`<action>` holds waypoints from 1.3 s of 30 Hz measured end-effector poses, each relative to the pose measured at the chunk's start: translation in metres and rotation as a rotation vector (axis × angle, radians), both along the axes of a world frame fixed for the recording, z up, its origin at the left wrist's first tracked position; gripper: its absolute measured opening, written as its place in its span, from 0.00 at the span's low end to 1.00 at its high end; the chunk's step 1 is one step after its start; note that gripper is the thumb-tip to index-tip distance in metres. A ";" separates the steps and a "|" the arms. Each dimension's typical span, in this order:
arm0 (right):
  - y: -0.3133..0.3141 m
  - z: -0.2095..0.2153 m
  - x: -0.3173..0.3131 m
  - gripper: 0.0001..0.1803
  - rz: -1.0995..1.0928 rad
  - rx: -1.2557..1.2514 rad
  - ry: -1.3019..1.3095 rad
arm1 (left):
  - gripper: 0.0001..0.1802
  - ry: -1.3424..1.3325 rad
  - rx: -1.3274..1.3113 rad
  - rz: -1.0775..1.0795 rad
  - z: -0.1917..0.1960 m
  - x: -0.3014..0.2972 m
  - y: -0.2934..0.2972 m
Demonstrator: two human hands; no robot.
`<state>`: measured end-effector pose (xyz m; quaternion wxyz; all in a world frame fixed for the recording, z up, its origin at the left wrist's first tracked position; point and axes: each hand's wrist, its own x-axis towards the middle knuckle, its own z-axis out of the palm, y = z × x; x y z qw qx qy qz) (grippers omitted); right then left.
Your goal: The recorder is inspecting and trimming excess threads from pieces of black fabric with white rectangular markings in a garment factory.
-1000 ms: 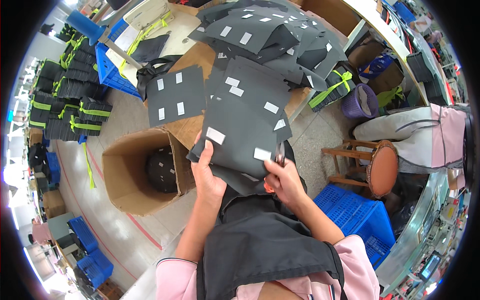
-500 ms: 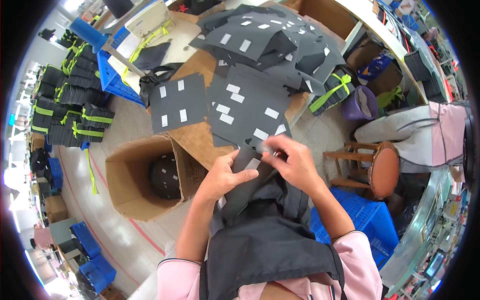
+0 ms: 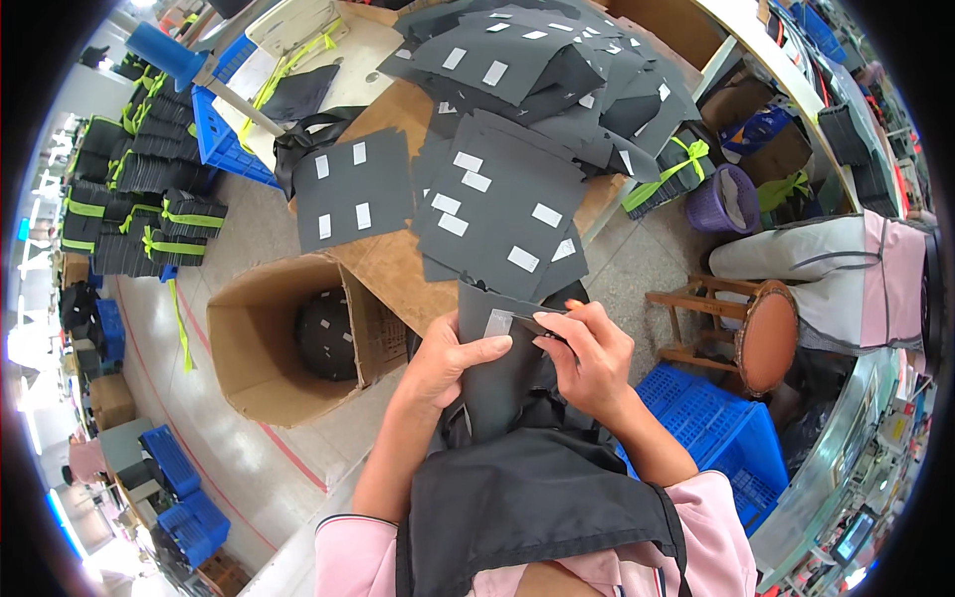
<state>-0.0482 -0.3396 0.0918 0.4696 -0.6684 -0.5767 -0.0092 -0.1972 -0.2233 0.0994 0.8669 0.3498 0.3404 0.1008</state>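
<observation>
Close to my apron, my left hand (image 3: 436, 360) grips a bent dark grey sheet (image 3: 487, 393), its thumb lying next to a white label (image 3: 499, 321) near the sheet's upper end. My right hand (image 3: 589, 356) is closed in a pinch at the sheet's right side, beside that label. A thin dark piece shows at its fingertips; whether it is a small tool or a part of the sheet I cannot make out. Just beyond my hands, flat dark sheets with white labels (image 3: 502, 189) overlap on a brown board, with another labelled sheet (image 3: 355, 189) to their left.
A large heap of labelled sheets (image 3: 527, 60) covers the board's far end. Left of the board stands an open cardboard box (image 3: 254, 348) with dark sheets inside. Blue crates (image 3: 686, 418), a stool (image 3: 766, 336) and a seated person (image 3: 816, 261) are at the right. Tied stacks (image 3: 139, 199) stand far left.
My right hand has shifted slightly down and right from the sheet's top edge to beside the label. The sheet now shows more of its face, and my left hand keeps its hold.
</observation>
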 end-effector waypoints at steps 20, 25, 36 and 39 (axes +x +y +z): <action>-0.003 0.008 -0.003 0.16 0.015 -0.121 0.015 | 0.23 0.007 -0.009 0.002 0.001 0.001 -0.003; -0.005 0.003 -0.003 0.17 -0.018 -0.042 -0.016 | 0.22 0.023 0.025 0.004 0.003 0.002 -0.004; 0.010 0.005 0.023 0.10 0.289 -0.443 0.621 | 0.22 0.077 0.129 0.059 -0.010 0.006 -0.009; 0.011 -0.001 0.014 0.10 0.141 -0.493 0.944 | 0.21 0.062 0.209 0.013 -0.011 0.001 -0.006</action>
